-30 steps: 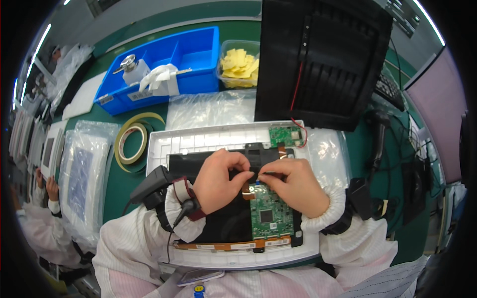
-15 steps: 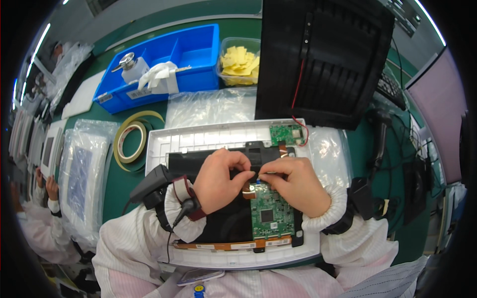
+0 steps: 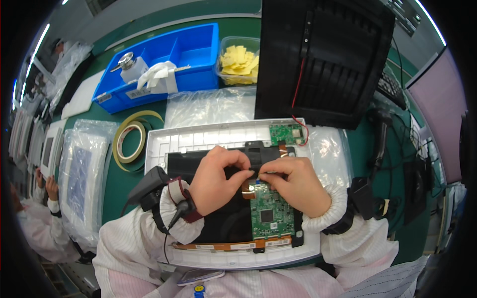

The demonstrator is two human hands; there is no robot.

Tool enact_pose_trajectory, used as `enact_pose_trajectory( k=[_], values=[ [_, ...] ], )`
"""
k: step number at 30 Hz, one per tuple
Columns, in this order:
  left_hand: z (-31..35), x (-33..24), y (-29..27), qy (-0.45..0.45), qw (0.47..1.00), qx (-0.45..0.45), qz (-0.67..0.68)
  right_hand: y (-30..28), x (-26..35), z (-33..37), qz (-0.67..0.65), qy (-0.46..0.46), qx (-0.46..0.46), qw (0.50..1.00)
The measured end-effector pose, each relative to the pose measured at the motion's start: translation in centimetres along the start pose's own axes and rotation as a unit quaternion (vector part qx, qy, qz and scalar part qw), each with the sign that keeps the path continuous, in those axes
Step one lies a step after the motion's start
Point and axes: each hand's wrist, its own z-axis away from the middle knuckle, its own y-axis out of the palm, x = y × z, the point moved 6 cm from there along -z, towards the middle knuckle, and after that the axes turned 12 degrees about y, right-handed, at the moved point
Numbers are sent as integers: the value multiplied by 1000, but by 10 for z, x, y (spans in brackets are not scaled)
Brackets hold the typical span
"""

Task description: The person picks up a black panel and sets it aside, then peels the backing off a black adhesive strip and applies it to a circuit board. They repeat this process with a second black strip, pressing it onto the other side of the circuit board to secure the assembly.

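My left hand point(image 3: 218, 178) and my right hand point(image 3: 296, 185) meet with thumbs and forefingers pinched, just beyond the far edge of a green circuit board point(image 3: 276, 206). A thin sliver shows at the right fingertips, and something small and dark lies by the left ones; neither can be made out. Right below the fingertips is a small blue tab point(image 3: 258, 182) at the board's edge. An orange-brown flex cable point(image 3: 248, 192) sits at the board's left corner. The board lies on a black panel point(image 3: 226, 222) inside a white plastic housing point(image 3: 198, 133).
A small green board point(image 3: 287, 133) with a red wire point(image 3: 298, 84) links to the upright black cover point(image 3: 283, 59). Behind are a blue divided bin point(image 3: 196, 57) and a tub of yellow pieces point(image 3: 239, 62). Tape rolls point(image 3: 118, 144) lie left; a handheld scanner point(image 3: 380, 134) stands right. A co-worker's hands point(image 3: 51, 187) show far left.
My left hand and wrist have shifted very slightly to the left, its fingertips a touch farther from the right ones. The right hand stays put, and the board has not moved.
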Motion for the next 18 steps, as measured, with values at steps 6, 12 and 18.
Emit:
enact_pose_trajectory(
  k=[6, 12, 18],
  values=[
    [-2, -4, -4, 59, 998, -6, -16, 0, 0, -1, 1, -6, -2, 1000],
    [0, -1, -3, 11, 1000, -3, 13, 0, 0, 0, -1, -17, -8, 1000],
    [2, 4, -2, 4, 1000, -6, 6, 0, 0, -1, 4, -15, -7, 1000]
  ],
)
